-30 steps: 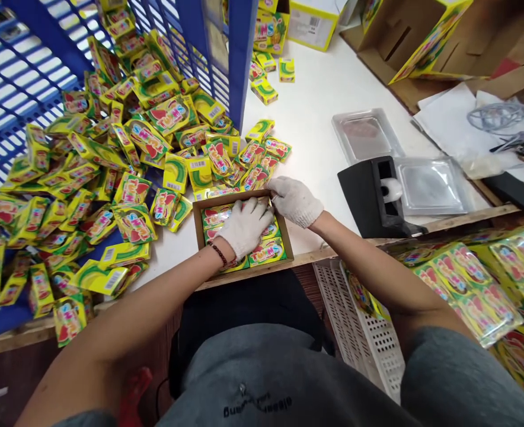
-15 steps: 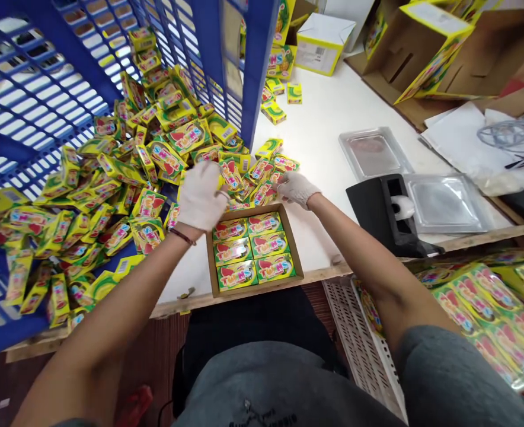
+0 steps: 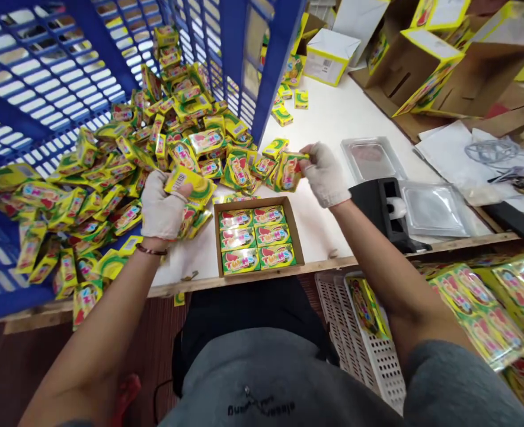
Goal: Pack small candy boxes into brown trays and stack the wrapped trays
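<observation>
My left hand (image 3: 162, 204), in a white glove with bare fingertips, is closed on a small yellow-green candy box (image 3: 191, 184), its barcode end toward the wrist. More small boxes lie just under that hand. My right hand (image 3: 326, 175), gloved alike, pinches another candy box (image 3: 288, 171) by its right end, above the loose pile. Between and below the hands, an open cardboard tray (image 3: 296, 237) lies near the table's front edge. Inside it, several watermelon-printed boxes (image 3: 239, 238) sit flat in two columns, faces up.
A tipped blue plastic crate (image 3: 271, 77) on the left spills a heap of candy boxes (image 3: 173, 130). To the right are a black tape dispenser (image 3: 373, 207) and clear plastic trays (image 3: 435, 207). Large opened cartons (image 3: 426, 65) stand behind. A white basket (image 3: 351, 332) is below the table edge.
My left hand has moved left and now holds a candy box up. My right hand has moved right and up, lifting a box from the pile. The view has shifted slightly.
</observation>
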Action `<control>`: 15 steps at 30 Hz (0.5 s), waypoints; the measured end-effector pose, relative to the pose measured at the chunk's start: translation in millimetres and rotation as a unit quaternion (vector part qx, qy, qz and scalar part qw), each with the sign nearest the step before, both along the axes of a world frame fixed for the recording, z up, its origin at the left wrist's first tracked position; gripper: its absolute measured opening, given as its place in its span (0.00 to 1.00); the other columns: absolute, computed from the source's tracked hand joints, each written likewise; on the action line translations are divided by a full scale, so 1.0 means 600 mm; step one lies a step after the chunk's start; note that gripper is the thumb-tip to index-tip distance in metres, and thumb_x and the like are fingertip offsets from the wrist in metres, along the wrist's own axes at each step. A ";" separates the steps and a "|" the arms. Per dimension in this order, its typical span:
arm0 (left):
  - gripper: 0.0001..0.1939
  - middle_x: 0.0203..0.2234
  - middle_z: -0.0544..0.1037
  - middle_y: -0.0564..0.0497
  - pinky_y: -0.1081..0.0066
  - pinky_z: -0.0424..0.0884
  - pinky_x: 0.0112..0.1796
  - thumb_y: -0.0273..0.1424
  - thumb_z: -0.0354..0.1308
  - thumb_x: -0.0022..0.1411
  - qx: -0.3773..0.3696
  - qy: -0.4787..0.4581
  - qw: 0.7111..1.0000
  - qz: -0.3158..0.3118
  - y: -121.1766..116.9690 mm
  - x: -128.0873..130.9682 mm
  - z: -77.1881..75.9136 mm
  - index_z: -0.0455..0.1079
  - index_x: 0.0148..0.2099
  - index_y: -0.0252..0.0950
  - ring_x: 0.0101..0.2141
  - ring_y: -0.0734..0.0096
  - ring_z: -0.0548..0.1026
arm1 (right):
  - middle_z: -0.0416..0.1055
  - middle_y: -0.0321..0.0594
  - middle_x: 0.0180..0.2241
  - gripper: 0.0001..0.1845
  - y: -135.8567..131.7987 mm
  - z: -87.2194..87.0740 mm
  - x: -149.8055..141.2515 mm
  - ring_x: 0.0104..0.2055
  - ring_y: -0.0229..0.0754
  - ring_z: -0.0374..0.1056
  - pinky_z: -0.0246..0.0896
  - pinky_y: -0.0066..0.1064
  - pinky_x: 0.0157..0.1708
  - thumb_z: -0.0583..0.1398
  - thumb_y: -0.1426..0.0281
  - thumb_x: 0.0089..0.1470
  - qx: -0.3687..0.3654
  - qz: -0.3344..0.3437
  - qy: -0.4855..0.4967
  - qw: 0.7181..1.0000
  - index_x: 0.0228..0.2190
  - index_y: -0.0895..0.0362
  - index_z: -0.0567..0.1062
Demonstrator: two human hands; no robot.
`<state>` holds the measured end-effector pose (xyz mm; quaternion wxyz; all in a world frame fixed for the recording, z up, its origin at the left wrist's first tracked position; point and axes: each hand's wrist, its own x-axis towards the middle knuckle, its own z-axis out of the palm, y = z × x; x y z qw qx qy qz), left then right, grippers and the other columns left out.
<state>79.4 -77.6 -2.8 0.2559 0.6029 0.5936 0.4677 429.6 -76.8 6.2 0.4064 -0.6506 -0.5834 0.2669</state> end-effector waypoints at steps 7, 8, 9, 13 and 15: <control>0.29 0.44 0.79 0.52 0.63 0.79 0.43 0.54 0.69 0.59 -0.104 -0.285 0.951 -0.061 -0.090 0.007 -0.031 0.63 0.49 0.42 0.48 0.60 0.79 | 0.82 0.40 0.42 0.19 -0.106 0.007 -0.154 0.44 0.45 0.76 0.72 0.37 0.50 0.64 0.76 0.57 -0.128 0.322 -0.104 0.932 0.50 0.57 0.81; 0.28 0.46 0.80 0.51 0.63 0.80 0.42 0.54 0.69 0.59 -0.114 -0.304 0.943 -0.069 -0.100 0.013 -0.035 0.63 0.49 0.42 0.49 0.59 0.80 | 0.82 0.39 0.40 0.18 -0.114 -0.006 -0.179 0.43 0.44 0.76 0.72 0.36 0.47 0.66 0.76 0.56 -0.159 0.346 -0.105 0.919 0.49 0.57 0.81; 0.28 0.48 0.80 0.49 0.63 0.81 0.41 0.53 0.69 0.58 -0.122 -0.324 0.935 -0.076 -0.110 0.017 -0.039 0.64 0.50 0.43 0.49 0.59 0.80 | 0.82 0.39 0.39 0.17 -0.120 -0.018 -0.198 0.43 0.43 0.76 0.71 0.34 0.46 0.66 0.76 0.56 -0.174 0.361 -0.101 0.911 0.48 0.57 0.82; 0.30 0.49 0.80 0.47 0.62 0.82 0.43 0.49 0.73 0.54 -0.154 -0.369 0.912 -0.091 -0.139 0.015 -0.045 0.64 0.51 0.42 0.50 0.58 0.81 | 0.82 0.43 0.45 0.13 -0.127 -0.052 -0.198 0.47 0.44 0.76 0.69 0.32 0.49 0.66 0.72 0.60 -0.137 0.336 -0.105 0.926 0.47 0.58 0.83; 0.33 0.48 0.81 0.47 0.61 0.83 0.44 0.49 0.75 0.53 -0.168 -0.379 0.906 -0.090 -0.147 0.012 -0.045 0.65 0.52 0.42 0.49 0.57 0.82 | 0.81 0.43 0.42 0.10 -0.129 -0.064 -0.175 0.46 0.44 0.75 0.68 0.32 0.48 0.67 0.72 0.60 -0.129 0.343 -0.148 0.919 0.43 0.58 0.85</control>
